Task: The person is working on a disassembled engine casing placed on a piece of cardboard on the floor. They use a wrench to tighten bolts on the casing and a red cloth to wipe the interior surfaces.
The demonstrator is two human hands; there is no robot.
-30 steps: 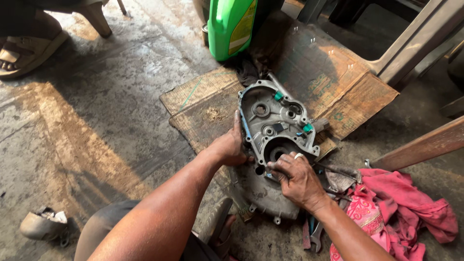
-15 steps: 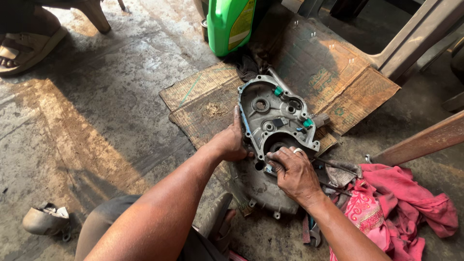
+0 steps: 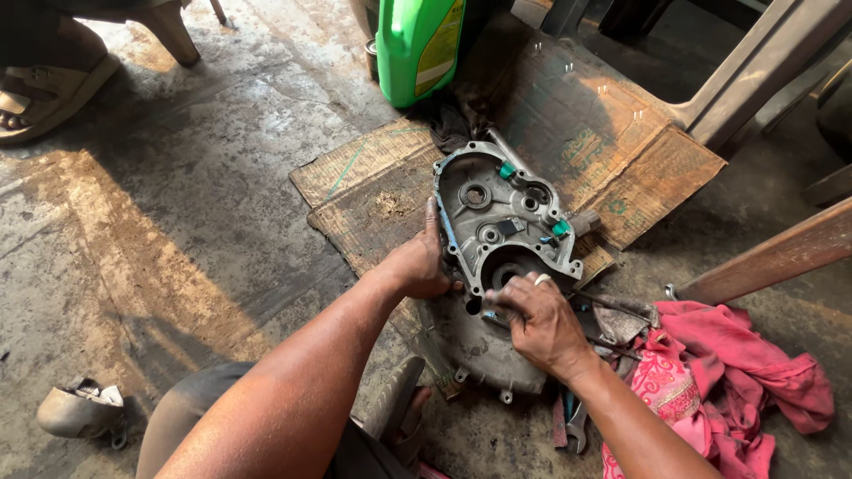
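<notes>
Two hands on grey cast-metal engine cover [image 3: 501, 222]: left hand [image 3: 424, 263] clasped its edge; right hand [image 3: 532, 321] closed at lower bore, contents indiscernible. Seating step; alignment required.

Daylight, moderately bright, from about 10 o'clock. Warm sunlit patch on floor [image 3: 106, 231] at 9 o'clock; deep shade at 1 o'clock. Soft shadow under arms. Focus sharp centre; slight wide-angle stretch at edges.

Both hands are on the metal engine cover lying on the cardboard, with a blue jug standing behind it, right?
Not quite: the jug is green, not blue, as the head view shows. Both the left hand and right hand are on the engine cover on the cardboard.
</notes>
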